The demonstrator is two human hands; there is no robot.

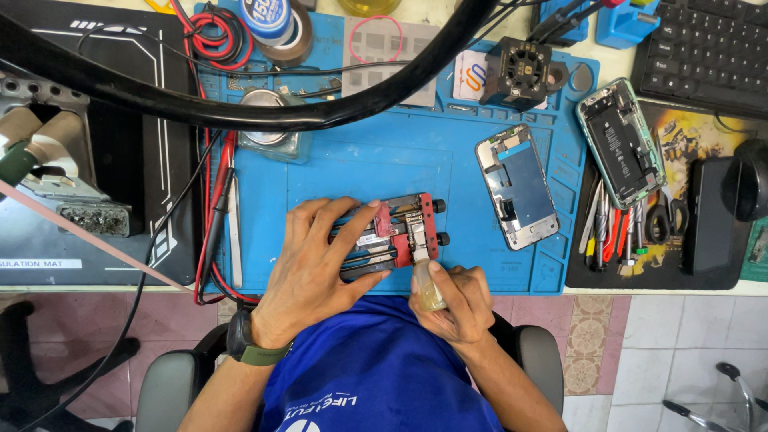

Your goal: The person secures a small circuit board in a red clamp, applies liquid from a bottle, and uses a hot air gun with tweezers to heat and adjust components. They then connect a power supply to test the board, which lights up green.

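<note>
A red clamp fixture [416,228] with a small circuit board in it lies on the blue work mat [384,152] near the front edge. My left hand [316,264] rests over the fixture's left side, fingers spread on it. My right hand [454,302] grips a small tool with a clear yellowish handle [428,284], its tip pointing up at the fixture. The board is partly hidden under my left fingers.
A detached phone screen [518,186] lies right of the fixture, an opened phone body [622,142] further right. Tweezers and screwdrivers [612,232] fill a black tray. A thick black arm [320,104] arcs overhead. Red and black cables [212,216] run at left; a keyboard [708,48] is back right.
</note>
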